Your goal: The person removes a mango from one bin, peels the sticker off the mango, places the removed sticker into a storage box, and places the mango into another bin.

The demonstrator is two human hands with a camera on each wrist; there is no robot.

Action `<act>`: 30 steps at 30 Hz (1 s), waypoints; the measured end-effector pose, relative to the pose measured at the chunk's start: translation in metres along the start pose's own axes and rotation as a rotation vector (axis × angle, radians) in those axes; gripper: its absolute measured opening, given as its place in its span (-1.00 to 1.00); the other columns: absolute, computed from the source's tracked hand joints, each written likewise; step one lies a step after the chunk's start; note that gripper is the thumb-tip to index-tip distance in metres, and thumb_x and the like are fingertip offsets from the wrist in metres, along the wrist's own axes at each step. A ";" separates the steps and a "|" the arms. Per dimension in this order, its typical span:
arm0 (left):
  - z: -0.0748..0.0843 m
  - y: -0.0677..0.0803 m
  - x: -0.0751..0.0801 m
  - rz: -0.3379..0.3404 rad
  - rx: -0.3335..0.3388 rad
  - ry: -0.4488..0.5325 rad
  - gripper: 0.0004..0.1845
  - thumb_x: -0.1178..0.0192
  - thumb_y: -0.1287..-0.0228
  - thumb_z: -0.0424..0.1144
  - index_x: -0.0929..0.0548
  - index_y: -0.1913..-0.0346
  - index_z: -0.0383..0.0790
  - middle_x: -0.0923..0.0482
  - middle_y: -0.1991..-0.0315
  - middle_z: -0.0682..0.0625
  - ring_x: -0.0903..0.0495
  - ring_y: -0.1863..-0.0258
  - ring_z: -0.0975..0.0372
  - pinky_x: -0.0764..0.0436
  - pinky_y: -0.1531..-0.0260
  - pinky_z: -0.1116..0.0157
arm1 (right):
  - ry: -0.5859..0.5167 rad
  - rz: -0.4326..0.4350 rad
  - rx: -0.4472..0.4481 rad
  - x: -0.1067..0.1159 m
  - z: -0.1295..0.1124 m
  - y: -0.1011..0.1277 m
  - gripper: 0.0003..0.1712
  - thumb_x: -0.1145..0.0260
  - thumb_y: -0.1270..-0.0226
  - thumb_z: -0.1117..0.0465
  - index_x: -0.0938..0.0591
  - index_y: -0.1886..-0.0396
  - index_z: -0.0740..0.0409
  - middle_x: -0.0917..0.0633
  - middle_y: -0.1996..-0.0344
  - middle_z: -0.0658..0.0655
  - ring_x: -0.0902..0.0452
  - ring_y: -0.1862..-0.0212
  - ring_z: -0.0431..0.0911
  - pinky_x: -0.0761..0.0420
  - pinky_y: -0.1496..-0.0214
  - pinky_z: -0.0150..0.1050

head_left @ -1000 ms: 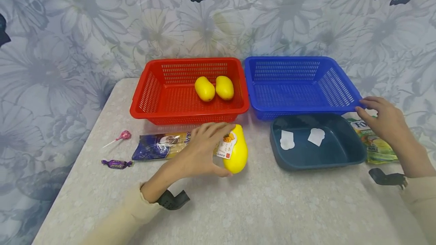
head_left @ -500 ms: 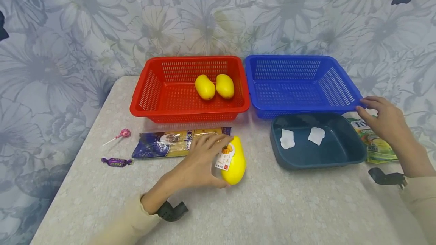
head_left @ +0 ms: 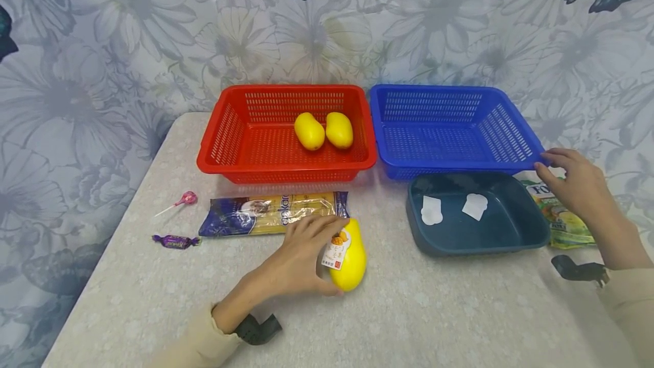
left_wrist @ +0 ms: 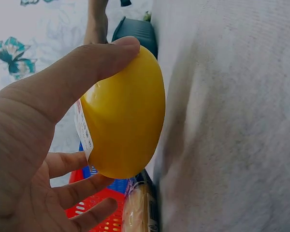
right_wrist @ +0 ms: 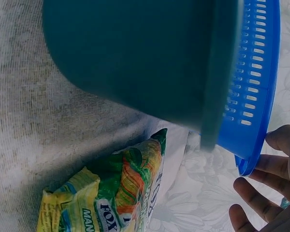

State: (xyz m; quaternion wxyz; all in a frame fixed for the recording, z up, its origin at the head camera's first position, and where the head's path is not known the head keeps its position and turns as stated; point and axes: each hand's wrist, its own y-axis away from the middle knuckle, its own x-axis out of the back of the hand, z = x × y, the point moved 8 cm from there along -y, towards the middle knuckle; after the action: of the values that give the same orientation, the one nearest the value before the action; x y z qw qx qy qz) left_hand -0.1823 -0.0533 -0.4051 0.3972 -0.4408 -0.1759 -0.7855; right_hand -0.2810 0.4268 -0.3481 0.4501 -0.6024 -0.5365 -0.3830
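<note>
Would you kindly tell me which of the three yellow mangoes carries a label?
The mango on the table, gripped by the left hand; the two in the red basket show no label.

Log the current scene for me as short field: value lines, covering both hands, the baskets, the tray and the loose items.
left hand: grips a yellow mango with a label, low over the table
right hand: fingers at the near right corner of the blue basket
red basket: two yellow mangoes side by side
blue basket contents: nothing visible
dark tray: two white pieces inside
spaghetti pack: flat, before the red basket
lollipop, wrapped candy: left of the pack
green snack bag: right of the tray
</note>
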 end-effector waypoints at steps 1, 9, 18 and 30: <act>-0.001 0.001 -0.001 -0.002 0.004 0.000 0.23 -0.61 0.26 0.21 -0.21 -0.55 0.07 -0.19 -0.49 0.00 -0.07 -0.47 -0.05 -0.09 -0.30 -0.23 | -0.001 -0.001 0.001 0.000 0.000 0.000 -0.39 -0.04 -0.59 0.02 -0.44 -0.23 0.55 -0.33 -0.28 0.56 -0.19 -0.29 0.51 -0.18 -0.21 0.49; -0.002 0.003 -0.012 -0.038 0.008 0.003 0.25 -0.60 0.25 0.24 -0.16 -0.57 0.11 -0.15 -0.51 0.00 -0.09 -0.42 0.03 -0.07 -0.29 -0.18 | 0.041 0.019 0.038 0.011 -0.012 0.006 -0.42 -0.10 -0.56 -0.01 -0.47 -0.18 0.49 -0.40 -0.21 0.61 -0.16 -0.25 0.60 -0.05 -0.14 0.61; -0.007 0.004 -0.010 -0.032 0.015 0.009 0.27 -0.60 0.26 0.27 -0.15 -0.57 0.11 -0.12 -0.53 0.00 -0.07 -0.44 0.05 -0.06 -0.32 -0.15 | -0.062 0.243 0.357 0.029 -0.104 0.027 -0.68 -0.37 -0.32 0.28 -0.67 0.01 0.40 -0.62 -0.03 0.46 -0.46 -0.12 0.43 -0.39 -0.12 0.39; -0.010 0.004 -0.013 -0.017 0.008 0.059 0.29 -0.61 0.29 0.28 -0.15 -0.58 0.12 -0.11 -0.54 0.02 -0.05 -0.45 0.08 -0.06 -0.34 -0.11 | -0.222 0.230 0.677 0.001 -0.216 0.071 -0.72 -0.47 -0.22 0.26 -0.73 0.08 0.27 -0.69 0.06 0.21 -0.56 -0.04 0.14 -0.44 -0.12 -0.06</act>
State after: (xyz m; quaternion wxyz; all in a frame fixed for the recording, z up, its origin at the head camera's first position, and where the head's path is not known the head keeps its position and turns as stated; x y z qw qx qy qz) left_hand -0.1812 -0.0558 -0.4221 0.3975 -0.4141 -0.1709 -0.8008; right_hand -0.2056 0.2203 -0.2915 0.6031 -0.5135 -0.6071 -0.0633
